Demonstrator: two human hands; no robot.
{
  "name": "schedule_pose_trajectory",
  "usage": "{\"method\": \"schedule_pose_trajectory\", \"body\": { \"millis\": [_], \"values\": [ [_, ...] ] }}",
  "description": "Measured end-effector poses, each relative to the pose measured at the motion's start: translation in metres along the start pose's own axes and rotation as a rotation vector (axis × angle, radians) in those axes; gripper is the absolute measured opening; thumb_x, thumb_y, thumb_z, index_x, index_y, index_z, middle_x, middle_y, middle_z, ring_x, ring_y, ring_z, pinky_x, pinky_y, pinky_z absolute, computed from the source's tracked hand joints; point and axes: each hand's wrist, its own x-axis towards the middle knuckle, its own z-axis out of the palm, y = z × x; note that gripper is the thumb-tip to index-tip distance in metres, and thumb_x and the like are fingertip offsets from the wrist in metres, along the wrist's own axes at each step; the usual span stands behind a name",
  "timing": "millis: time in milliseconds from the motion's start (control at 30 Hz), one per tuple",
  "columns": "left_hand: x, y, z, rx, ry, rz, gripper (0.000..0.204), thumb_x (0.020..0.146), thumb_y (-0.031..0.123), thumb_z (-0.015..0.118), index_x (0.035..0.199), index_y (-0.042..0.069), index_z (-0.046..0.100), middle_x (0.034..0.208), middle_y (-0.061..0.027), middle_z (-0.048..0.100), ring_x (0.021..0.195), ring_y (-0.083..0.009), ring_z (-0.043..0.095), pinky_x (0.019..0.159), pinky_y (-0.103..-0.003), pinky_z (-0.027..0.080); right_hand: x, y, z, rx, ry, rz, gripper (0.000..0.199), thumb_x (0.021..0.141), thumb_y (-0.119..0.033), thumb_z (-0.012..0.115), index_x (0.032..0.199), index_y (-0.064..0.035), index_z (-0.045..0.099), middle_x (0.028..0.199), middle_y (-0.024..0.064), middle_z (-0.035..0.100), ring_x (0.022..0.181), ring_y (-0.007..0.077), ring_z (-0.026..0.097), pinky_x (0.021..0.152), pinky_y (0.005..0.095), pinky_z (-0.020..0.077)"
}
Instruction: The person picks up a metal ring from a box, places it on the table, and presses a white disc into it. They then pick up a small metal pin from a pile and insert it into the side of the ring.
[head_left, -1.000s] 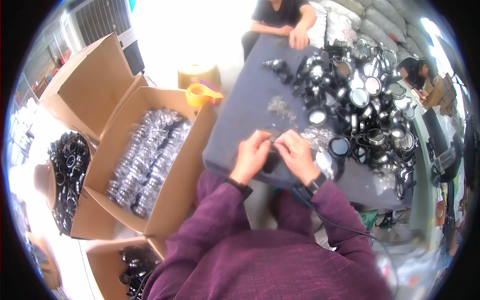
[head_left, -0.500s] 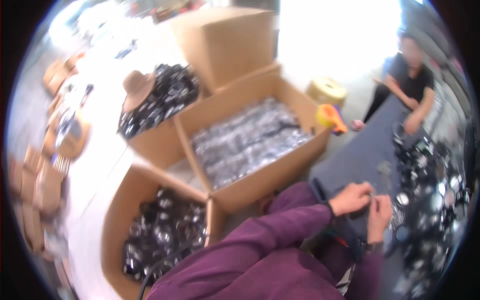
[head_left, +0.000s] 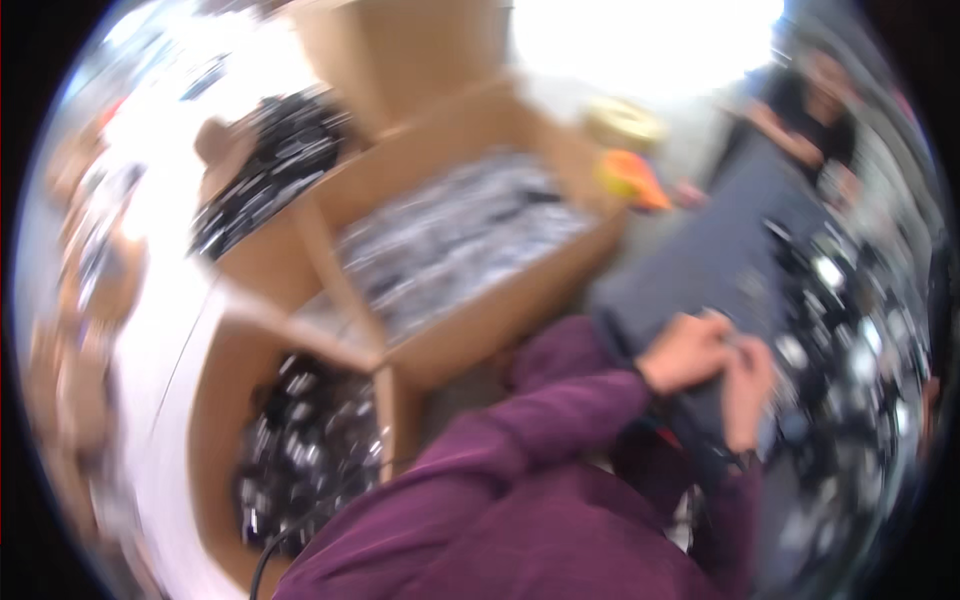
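Note:
My left hand (head_left: 685, 352) and my right hand (head_left: 747, 392) meet over the near end of a grey table (head_left: 680, 260). Fingers of both are closed and pinched together at the tips. Whatever sits between them is small and blurred, so its kind cannot be told. Just right of my hands, a heap of shiny black and clear round pieces (head_left: 850, 340) covers the table's right side. Purple sleeves (head_left: 520, 430) reach up to both wrists.
Left of the table stands an open cardboard box (head_left: 500, 325) of clear-wrapped pieces. Nearer, another carton (head_left: 215, 440) holds black pieces. A brown hat (head_left: 222, 145) lies by more black pieces. A yellow roll (head_left: 625, 122) and orange-yellow object (head_left: 635, 180) are beyond. A person (head_left: 830, 120) sits at the far end.
The whole view has shifted, so the boxes and table appear farther left and higher, with more blur. My hands stay together with fingers pinched. The far person's arm has drawn back from the heap.

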Motion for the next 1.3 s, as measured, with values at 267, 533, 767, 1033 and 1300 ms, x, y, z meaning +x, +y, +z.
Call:
{"method": "schedule_pose_trajectory", "body": {
  "millis": [267,533,767,1033,1300],
  "values": [
    [0.011,-0.04,0.01,-0.051,0.009,-0.01,0.013,0.089,0.006,0.059,0.101,0.005,0.063,0.058,0.0029,0.053,0.045,-0.0029,0.047,0.04,-0.022,0.038,-0.009,0.013,-0.035,-0.178,0.069,-0.039,0.008,0.082,-0.006,0.066,0.086,-0.0019,0.061,0.075,0.013,0.06,0.068,0.0303,0.06,0.062,0.0346,0.0477],
    [0.005,-0.028,0.009,-0.084,-0.009,-0.053,0.013,0.089,0.003,0.057,0.101,0.004,0.061,0.057,0.005,0.05,0.044,-0.0018,0.044,0.038,-0.02,0.035,0.016,0.052,-0.096,-0.477,-0.184,0.097,0.009,0.08,-0.007,0.061,0.083,0.0,0.065,0.076,0.0186,0.065,0.075,0.0339,0.065,0.067,0.041,0.0498],
    [0.005,-0.029,0.007,-0.1,-0.013,-0.072,0.013,0.089,0.003,0.057,0.102,0.003,0.061,0.057,0.005,0.05,0.045,-0.0019,0.044,0.039,-0.02,0.036,0.006,0.067,-0.105,-0.681,-0.308,-0.043,0.009,0.072,-0.008,0.057,0.074,-0.0031,0.064,0.072,0.0201,0.062,0.074,0.0382,0.063,0.066,0.0462,0.0491],
    [0.006,-0.021,0.009,-0.117,-0.007,-0.076,0.014,0.089,0.004,0.058,0.103,0.004,0.061,0.057,0.0055,0.049,0.044,-0.0019,0.044,0.039,-0.02,0.036,-0.009,0.071,-0.1,-1.065,-0.486,-0.34,0.008,0.072,-0.008,0.059,0.075,-0.0007,0.061,0.076,0.0157,0.062,0.071,0.0301,0.066,0.062,0.039,0.0529],
    [0.005,-0.023,0.008,-0.144,-0.03,-0.082,0.013,0.089,0.004,0.057,0.102,0.005,0.061,0.057,0.0053,0.05,0.044,-0.0019,0.044,0.038,-0.02,0.036,-0.006,0.068,-0.099,-1.187,-0.572,-0.447,0.013,0.071,-0.007,0.061,0.08,0.0014,0.058,0.074,0.0154,0.061,0.07,0.0281,0.065,0.063,0.0365,0.0531]
  ]
}}
